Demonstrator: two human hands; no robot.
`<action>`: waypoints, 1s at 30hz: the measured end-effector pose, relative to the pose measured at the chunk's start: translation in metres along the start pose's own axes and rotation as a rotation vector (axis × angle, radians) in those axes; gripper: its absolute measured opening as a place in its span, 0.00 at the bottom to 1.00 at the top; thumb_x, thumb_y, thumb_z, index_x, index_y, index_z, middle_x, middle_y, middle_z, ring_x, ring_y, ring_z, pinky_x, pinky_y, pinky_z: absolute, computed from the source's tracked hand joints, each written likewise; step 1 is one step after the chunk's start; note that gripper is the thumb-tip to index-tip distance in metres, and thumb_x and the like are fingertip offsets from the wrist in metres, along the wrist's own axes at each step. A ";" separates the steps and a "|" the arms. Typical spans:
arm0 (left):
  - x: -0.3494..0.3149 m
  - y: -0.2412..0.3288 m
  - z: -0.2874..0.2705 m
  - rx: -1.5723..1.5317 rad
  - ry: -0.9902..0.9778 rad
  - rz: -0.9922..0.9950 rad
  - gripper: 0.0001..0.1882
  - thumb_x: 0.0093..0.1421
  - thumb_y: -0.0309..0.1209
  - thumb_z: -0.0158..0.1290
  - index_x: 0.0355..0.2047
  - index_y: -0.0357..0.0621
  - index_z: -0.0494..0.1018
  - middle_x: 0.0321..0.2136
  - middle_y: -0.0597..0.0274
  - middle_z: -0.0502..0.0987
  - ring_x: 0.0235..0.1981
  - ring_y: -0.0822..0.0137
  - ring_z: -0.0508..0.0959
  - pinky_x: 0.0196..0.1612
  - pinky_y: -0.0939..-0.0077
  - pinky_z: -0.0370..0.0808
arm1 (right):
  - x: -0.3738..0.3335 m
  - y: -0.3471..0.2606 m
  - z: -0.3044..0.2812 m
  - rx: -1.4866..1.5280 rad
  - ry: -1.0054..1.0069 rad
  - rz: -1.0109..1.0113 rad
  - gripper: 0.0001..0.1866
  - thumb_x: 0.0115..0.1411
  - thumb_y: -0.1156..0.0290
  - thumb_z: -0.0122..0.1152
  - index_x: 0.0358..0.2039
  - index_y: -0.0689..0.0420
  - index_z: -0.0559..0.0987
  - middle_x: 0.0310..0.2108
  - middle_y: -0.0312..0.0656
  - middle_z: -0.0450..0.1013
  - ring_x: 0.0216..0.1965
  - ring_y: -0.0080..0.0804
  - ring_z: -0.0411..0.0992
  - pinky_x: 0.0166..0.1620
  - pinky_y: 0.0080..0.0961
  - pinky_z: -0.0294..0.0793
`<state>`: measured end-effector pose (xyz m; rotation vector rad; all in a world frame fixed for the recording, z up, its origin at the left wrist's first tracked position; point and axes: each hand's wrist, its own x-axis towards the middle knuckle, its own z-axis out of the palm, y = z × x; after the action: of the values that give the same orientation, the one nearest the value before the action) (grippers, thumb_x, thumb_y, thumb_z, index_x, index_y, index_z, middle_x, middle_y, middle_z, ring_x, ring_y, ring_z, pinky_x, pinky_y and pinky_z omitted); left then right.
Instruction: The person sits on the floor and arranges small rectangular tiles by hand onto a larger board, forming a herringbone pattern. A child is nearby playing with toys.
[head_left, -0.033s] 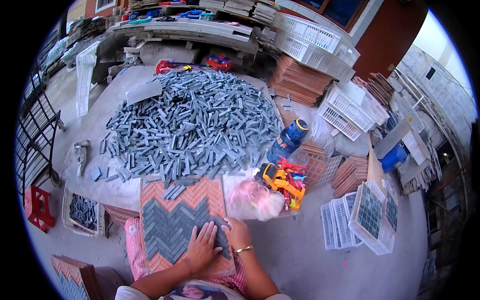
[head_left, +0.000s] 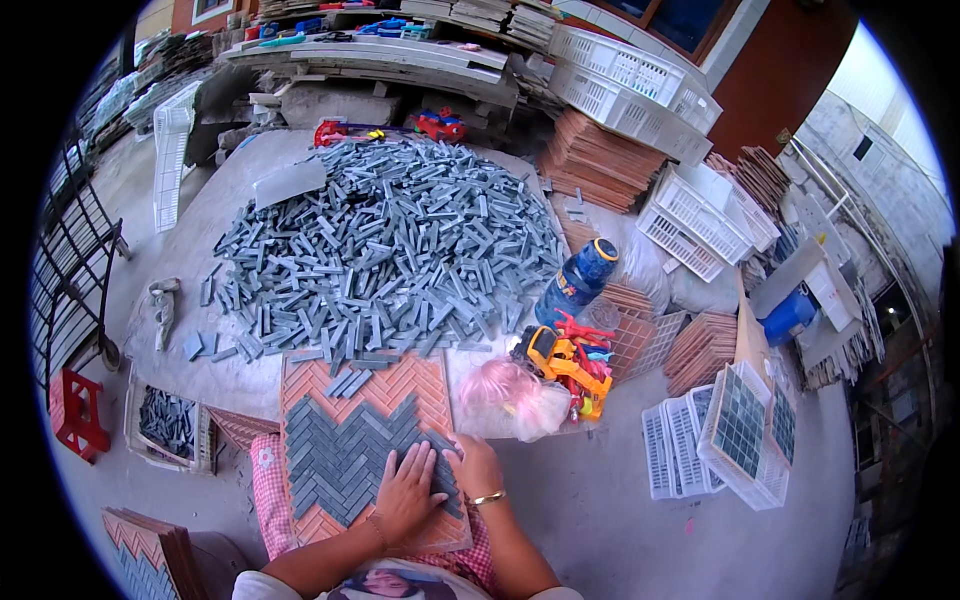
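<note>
An orange template board with herringbone grooves lies before me, its near end over a pink checked cloth. Narrow grey tile strips fill much of its middle in zigzag rows. On these strips my left hand rests flat, fingers stretched out and slightly apart. My right hand, with a gold bracelet at the wrist, is at the board's right edge. Its fingers are bent and drawn together against the rightmost strips; what they hold, if anything, is hidden. A few loose strips lie on the board's far part.
Beyond the board spreads a large heap of grey strips on the table. Right of it stand a dark blue bottle, a yellow toy truck and a pinkish plastic bag. White crates stand rightward, a red stool leftward.
</note>
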<state>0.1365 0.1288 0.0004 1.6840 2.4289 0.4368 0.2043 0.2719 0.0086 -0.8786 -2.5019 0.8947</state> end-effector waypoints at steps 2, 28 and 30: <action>0.002 0.000 0.000 0.026 0.000 0.012 0.42 0.52 0.50 0.51 0.59 0.36 0.53 0.61 0.52 0.53 0.63 0.59 0.51 0.62 0.50 0.45 | -0.001 0.002 0.003 -0.012 0.001 -0.025 0.11 0.50 0.69 0.60 0.35 0.56 0.78 0.33 0.48 0.73 0.35 0.47 0.71 0.39 0.37 0.71; 0.016 -0.056 -0.018 -0.191 0.369 -0.126 0.24 0.48 0.32 0.56 0.46 0.37 0.68 0.52 0.49 0.65 0.55 0.50 0.63 0.57 0.55 0.59 | 0.151 -0.054 0.075 -0.414 -0.193 -0.450 0.12 0.49 0.66 0.58 0.33 0.56 0.73 0.38 0.47 0.72 0.40 0.46 0.71 0.40 0.41 0.72; 0.016 -0.063 -0.018 -0.229 0.425 -0.134 0.23 0.48 0.31 0.56 0.46 0.37 0.68 0.52 0.49 0.65 0.54 0.49 0.64 0.55 0.57 0.61 | 0.146 -0.051 0.066 -0.347 -0.223 -0.406 0.14 0.49 0.66 0.60 0.36 0.58 0.73 0.36 0.47 0.72 0.39 0.47 0.71 0.40 0.40 0.72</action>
<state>0.0697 0.1205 -0.0017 1.4387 2.6206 1.1032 0.0396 0.3060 0.0084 -0.3439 -2.9333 0.4529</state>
